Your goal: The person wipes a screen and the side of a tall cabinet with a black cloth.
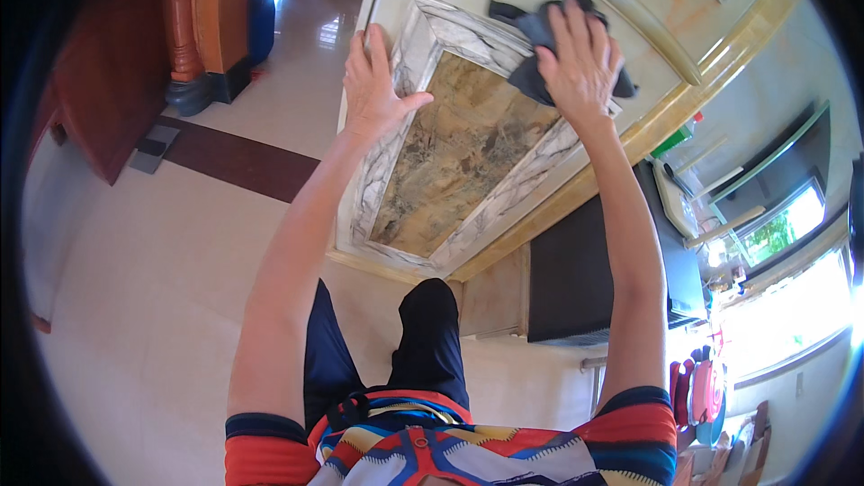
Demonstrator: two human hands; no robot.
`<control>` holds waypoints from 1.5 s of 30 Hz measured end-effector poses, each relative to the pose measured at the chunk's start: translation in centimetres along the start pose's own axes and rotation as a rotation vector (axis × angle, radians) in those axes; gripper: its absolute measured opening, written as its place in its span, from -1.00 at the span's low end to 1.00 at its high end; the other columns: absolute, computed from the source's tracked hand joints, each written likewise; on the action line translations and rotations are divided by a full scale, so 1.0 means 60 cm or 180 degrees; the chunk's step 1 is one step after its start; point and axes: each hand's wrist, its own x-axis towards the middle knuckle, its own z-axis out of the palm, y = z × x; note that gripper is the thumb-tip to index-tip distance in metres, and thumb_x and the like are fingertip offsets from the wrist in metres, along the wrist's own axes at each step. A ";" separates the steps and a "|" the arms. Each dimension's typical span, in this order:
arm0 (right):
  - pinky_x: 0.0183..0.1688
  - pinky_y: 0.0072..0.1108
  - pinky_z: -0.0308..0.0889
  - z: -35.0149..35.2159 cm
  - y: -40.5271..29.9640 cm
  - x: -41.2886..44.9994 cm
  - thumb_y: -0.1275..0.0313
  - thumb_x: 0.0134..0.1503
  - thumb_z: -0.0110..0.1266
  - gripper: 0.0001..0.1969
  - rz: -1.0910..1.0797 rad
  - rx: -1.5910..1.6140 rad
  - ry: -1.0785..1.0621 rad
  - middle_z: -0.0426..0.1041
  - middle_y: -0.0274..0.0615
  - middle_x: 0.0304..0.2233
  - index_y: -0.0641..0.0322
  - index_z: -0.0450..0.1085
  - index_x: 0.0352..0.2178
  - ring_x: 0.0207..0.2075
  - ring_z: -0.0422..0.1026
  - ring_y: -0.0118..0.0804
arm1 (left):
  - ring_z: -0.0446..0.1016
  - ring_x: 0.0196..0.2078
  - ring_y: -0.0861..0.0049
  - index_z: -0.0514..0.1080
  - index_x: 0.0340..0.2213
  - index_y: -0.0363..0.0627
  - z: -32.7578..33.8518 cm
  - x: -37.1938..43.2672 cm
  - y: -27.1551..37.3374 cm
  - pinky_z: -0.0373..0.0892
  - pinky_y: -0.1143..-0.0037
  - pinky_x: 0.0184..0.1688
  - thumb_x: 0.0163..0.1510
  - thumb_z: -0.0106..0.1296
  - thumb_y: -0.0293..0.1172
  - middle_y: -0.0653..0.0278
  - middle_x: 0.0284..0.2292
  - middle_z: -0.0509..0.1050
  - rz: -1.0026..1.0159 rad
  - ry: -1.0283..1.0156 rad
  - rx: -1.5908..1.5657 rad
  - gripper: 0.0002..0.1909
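Note:
A stone-look wall panel point(466, 148), brown and mottled inside a white marbled frame point(378, 196), stands before me. My right hand point(582, 57) lies spread over a dark grey cloth point(533, 81), pressing it against the pale wall and the frame's upper right part. The cloth is bunched, its edges sticking out around the fingers. On the left, my left hand point(378, 77) rests on the frame's left border near the wall's edge, fingers apart, thumb over the brown panel, holding nothing.
A yellowish stone trim point(682, 108) and a rounded rail point(628, 7) edge the wall. Right of it stand a black cabinet point(574, 270), a white router point(675, 199) and a dark screen point(776, 182). At left are a wooden door point(111, 74) and an orange column point(183, 13).

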 end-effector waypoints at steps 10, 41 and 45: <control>0.03 -0.27 0.08 -0.017 0.070 -0.191 0.42 -0.09 0.14 -0.42 0.0583 0.0177 -0.0250 0.19 -0.11 0.13 0.19 0.25 0.04 0.07 0.15 -0.04 | -0.16 0.29 0.13 -0.11 0.21 -0.10 -0.008 0.003 0.042 -0.09 0.05 0.18 -0.17 0.25 -0.22 0.06 0.22 -0.11 0.1339 0.0114 0.0825 0.01; 0.17 -0.35 0.00 0.038 -0.090 0.016 0.48 -0.05 0.01 -0.54 -0.1312 0.1004 -0.0166 0.22 -0.27 0.10 0.23 0.30 -0.04 0.13 0.14 -0.21 | -0.13 0.27 -0.01 -0.04 0.18 -0.18 -0.005 -0.088 0.012 -0.04 0.11 0.17 -0.13 0.19 -0.33 -0.05 0.20 -0.05 0.1246 -0.0410 0.0773 -0.10; 0.15 -0.29 0.00 0.076 -0.082 -0.052 0.43 -0.03 0.06 -0.51 -0.1925 0.1005 -0.0659 0.23 -0.25 0.09 0.21 0.29 0.00 0.01 0.22 -0.18 | 0.14 0.14 0.08 0.08 0.10 -0.14 0.007 -0.066 0.012 0.15 0.23 0.06 -0.03 0.07 -0.49 0.04 0.13 0.09 0.1108 0.0070 -0.0085 -0.34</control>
